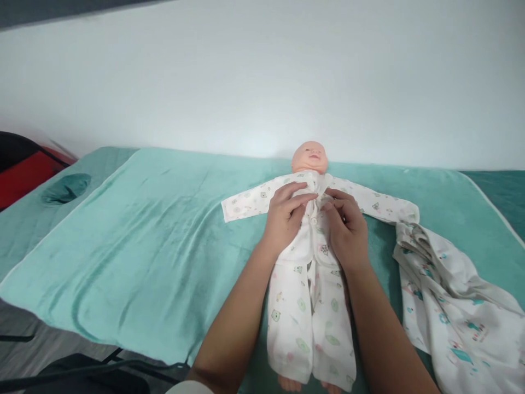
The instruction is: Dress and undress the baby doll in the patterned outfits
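Head view: doll (310, 155) in white top (302, 247) and trousers (290, 314) lies beneath two hands, dressing apparently near done.
Right hand (346, 224) seems to pinch the top's front edge; the left hand's (283, 214) hold cannot be told. Apparently remaining: closing the front (one button (314, 221) shows just below the grip). Count: one doll, one top, one trouser pair, one crumpled garment (459, 303) right of the grip.

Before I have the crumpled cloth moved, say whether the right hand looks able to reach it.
Probably yes: from the shirt, the right hand seems to have nothing standing between it and the crumpled cloth.
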`<state>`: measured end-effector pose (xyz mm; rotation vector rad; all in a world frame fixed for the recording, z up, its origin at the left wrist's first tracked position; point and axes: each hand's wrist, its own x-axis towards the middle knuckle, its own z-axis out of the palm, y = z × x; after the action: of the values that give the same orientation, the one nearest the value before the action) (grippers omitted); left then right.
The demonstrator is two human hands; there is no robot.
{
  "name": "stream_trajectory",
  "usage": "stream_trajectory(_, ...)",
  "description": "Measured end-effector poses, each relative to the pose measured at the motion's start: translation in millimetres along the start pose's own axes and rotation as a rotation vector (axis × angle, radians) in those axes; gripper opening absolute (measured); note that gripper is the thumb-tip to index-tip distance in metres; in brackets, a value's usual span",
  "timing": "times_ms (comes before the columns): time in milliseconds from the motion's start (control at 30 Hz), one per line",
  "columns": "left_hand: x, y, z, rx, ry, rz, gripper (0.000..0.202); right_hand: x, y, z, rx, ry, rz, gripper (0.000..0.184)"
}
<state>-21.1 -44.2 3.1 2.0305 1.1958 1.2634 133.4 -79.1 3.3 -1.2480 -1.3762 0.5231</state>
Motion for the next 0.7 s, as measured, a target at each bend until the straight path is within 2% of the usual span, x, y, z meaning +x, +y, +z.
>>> stream_trajectory(167,-2,0,0.5,0.010,-0.025,0.044,0.034,0,0,-1,-0.008,-0.021,-0.021,0.032)
stream_trajectory(300,-2,4,-5.5,-0.063,-0.023,-0.027,0.020,-1,0,-2,-0.006,0.007,-0.048,0.033)
stream_trajectory(367,-2,6,-12.4,-0.093,-0.087,-0.047,0.014,-2,-1,-2,-0.017,0.017,-0.072,0.033)
stream_trajectory(567,-2,6,-35.2,-0.171,-0.396,-0.059,0.011,-3,-2,-2,-0.087,0.045,-0.151,0.031)
stream_trajectory(633,-2,5,-38.5,-0.236,-0.455,-0.100,0.014,-3,-1,-2,-0.099,0.049,-0.164,0.031)
stream_trajectory(700,-2,4,-38.9,-0.279,-0.466,-0.118,0.016,-3,-1,-1,-0.104,0.051,-0.169,0.032)
